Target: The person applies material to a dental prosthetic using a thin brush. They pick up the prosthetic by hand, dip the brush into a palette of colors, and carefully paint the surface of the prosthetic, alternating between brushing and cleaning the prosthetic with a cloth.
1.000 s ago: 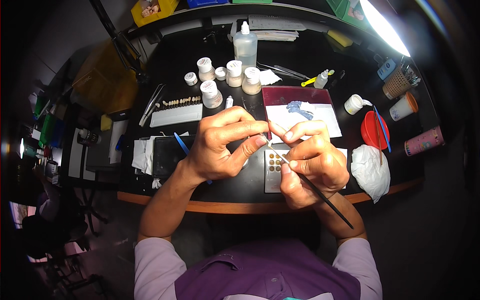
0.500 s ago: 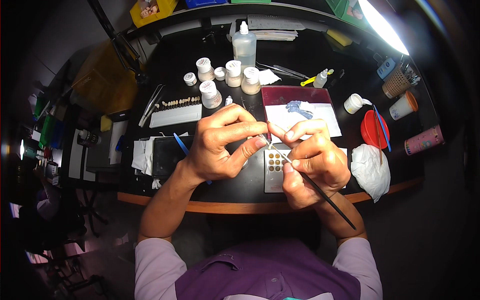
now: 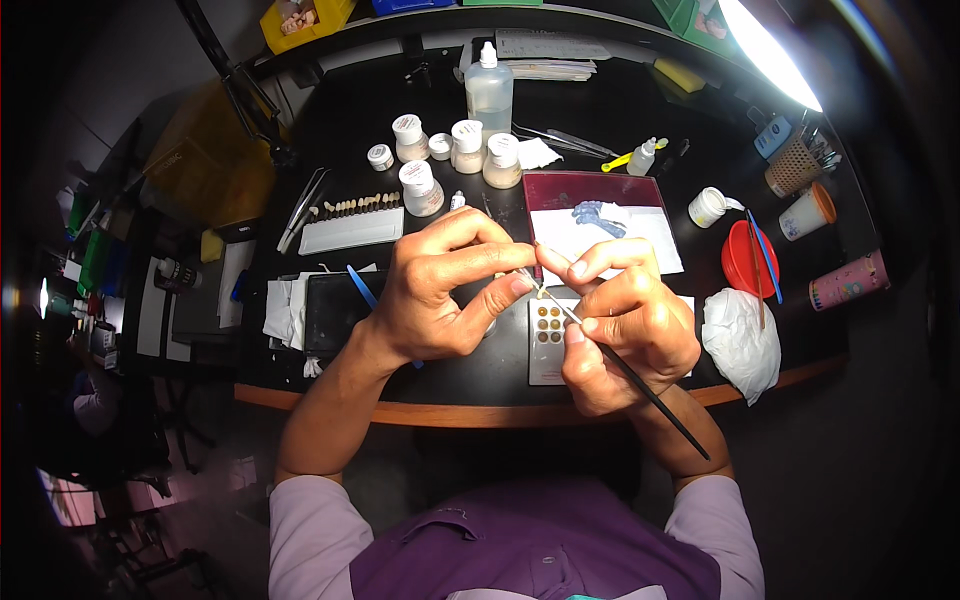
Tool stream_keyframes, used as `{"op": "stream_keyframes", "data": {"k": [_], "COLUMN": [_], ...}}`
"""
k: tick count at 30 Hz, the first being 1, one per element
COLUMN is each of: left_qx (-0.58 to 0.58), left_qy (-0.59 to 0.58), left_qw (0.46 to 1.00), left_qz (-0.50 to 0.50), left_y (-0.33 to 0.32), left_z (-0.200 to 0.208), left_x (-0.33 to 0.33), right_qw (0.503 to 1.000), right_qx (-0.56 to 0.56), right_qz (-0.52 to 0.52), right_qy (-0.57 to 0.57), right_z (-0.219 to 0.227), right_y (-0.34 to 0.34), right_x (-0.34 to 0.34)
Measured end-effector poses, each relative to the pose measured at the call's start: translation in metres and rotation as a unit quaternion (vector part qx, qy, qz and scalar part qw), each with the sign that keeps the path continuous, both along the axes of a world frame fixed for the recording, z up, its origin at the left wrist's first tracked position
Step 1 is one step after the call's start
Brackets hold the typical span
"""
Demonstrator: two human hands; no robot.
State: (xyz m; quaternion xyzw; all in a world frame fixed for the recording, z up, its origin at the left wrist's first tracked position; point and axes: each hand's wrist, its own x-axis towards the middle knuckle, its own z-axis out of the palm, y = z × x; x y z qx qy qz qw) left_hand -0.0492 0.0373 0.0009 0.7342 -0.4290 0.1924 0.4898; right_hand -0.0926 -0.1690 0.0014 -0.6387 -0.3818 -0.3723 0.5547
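Right grip (image 3: 640, 330) holds black-handled tool (image 3: 655, 402); left grip (image 3: 440, 285) pinches something tiny (image 3: 522, 270); jars (image 3: 422, 191) bear labels (image 3: 467, 129).

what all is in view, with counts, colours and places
small piece: 1, whitish, at left grip
thin tool: 1, black-handled, in right grip
large bottle: 1, translucent, far centre
jars: 4, white-lidded, near large bottle
small tubs: 2, white, beside jars
welled plate: 1, pale, centre
flat panel: 1, maroon, behind right grip
sample holder: 1, white, left
bowl: 1, red, right
bundle: 1, white, right front
cylinder: 1, pink, far right
lamp: 1, white, upper right
others: uncounted, mixed colours, throughout
left grip: 1, bare, centre
right grip: 1, bare, centre right
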Motion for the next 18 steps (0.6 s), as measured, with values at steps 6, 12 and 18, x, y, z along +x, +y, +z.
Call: {"op": "stream_keyframes", "data": {"k": [6, 12, 18], "left_qx": [-0.003, 0.009, 0.003], "left_qy": [-0.001, 0.004, 0.012], "left_qw": [1.0, 1.0, 1.0], "left_qz": [-0.003, 0.0, -0.004], "left_y": [-0.0012, 0.0007, -0.0008], "left_z": [-0.0019, 0.0021, 0.0006], "left_x": [0.0014, -0.0009, -0.0009], "right_qw": [1.0, 1.0, 1.0], "right_qx": [-0.016, -0.008, -0.004], "right_qz": [-0.012, -0.006, 0.007], "right_qy": [-0.009, -0.005, 0.003], "right_z": [0.0037, 0.001, 0.0009], "right_y": [-0.0017, -0.0007, -0.0025], "right_x": [-0.0006, -0.0001, -0.0003]}}
